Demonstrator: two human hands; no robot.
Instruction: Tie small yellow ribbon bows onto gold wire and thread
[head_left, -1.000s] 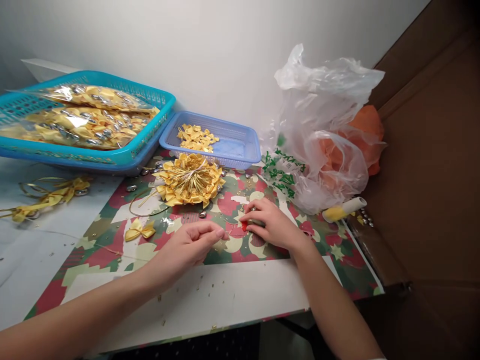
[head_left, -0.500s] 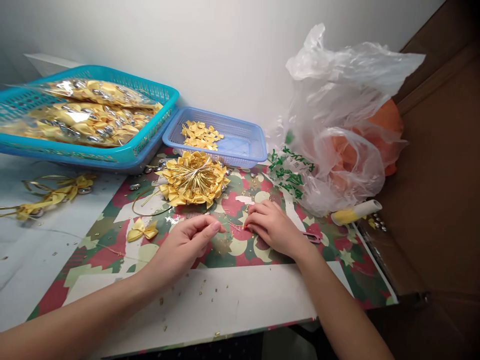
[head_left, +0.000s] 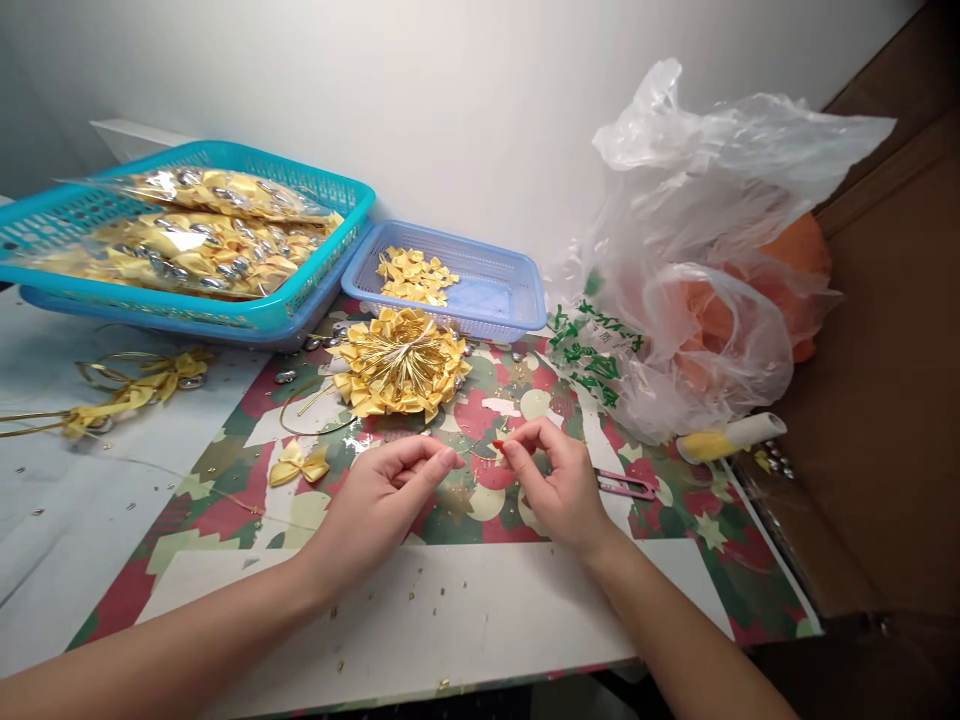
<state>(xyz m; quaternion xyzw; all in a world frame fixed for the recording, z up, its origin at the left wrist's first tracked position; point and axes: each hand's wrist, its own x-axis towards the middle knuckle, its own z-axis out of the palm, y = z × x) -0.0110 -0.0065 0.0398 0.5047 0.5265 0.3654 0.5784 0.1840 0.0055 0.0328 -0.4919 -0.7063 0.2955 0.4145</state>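
Observation:
My left hand is pinched, thumb against fingers, low over the patterned paper. My right hand is pinched too, its fingertips a short way from the left ones. A very thin gold wire seems to run between the two pinches, too fine to be sure. A round bundle of yellow ribbon bows tied with gold wire lies just beyond both hands. One loose yellow bow lies left of my left hand. A pink clip-like tool rests on the paper right of my right hand.
A teal basket holding bags of yellow bows stands at the back left, a small blue basket with loose bows beside it. Plastic bags with orange contents, a yellow-and-white roll, and a cardboard wall stand right. Bows on wire lie left.
My right hand lifted off the paper and turned into a pinch facing the left hand, uncovering the pink tool. The left hand stayed pinched. The camera view drifted slightly.

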